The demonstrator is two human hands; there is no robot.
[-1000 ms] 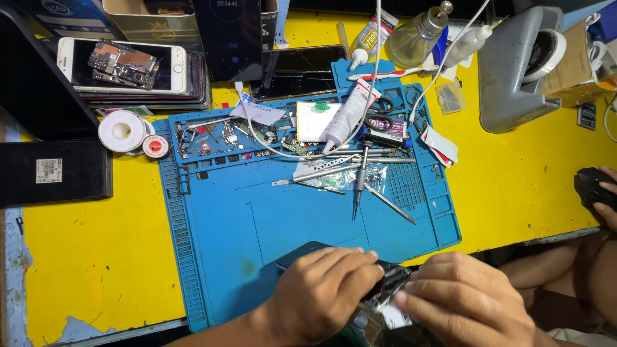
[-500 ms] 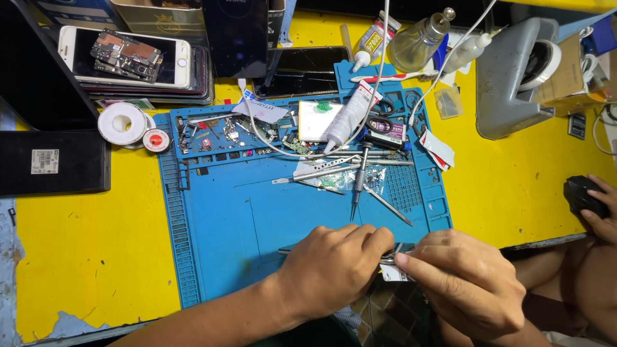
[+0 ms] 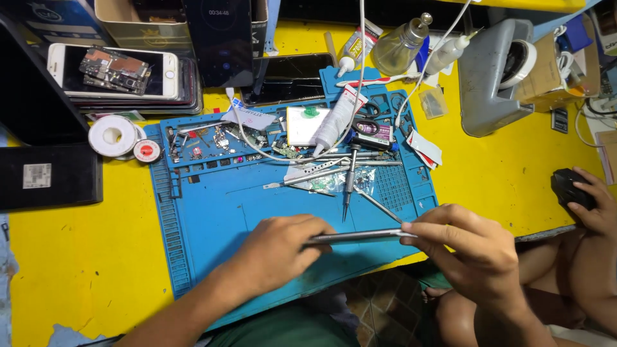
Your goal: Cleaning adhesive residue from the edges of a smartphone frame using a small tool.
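The phone (image 3: 357,236) is held edge-on, level, above the near edge of the blue work mat (image 3: 212,225). The left hand (image 3: 276,250) grips its left end, fingers curled around it. The right hand (image 3: 472,247) pinches its right end between thumb and fingertips. Tweezers (image 3: 308,177), a screwdriver (image 3: 349,183) and a glue tube (image 3: 334,119) lie farther back on the mat. Far right, another person's hand (image 3: 594,205) rests on a black mouse (image 3: 569,187).

Blue mat (image 3: 212,225), white phone (image 3: 170,71), glue tube (image 3: 334,119)
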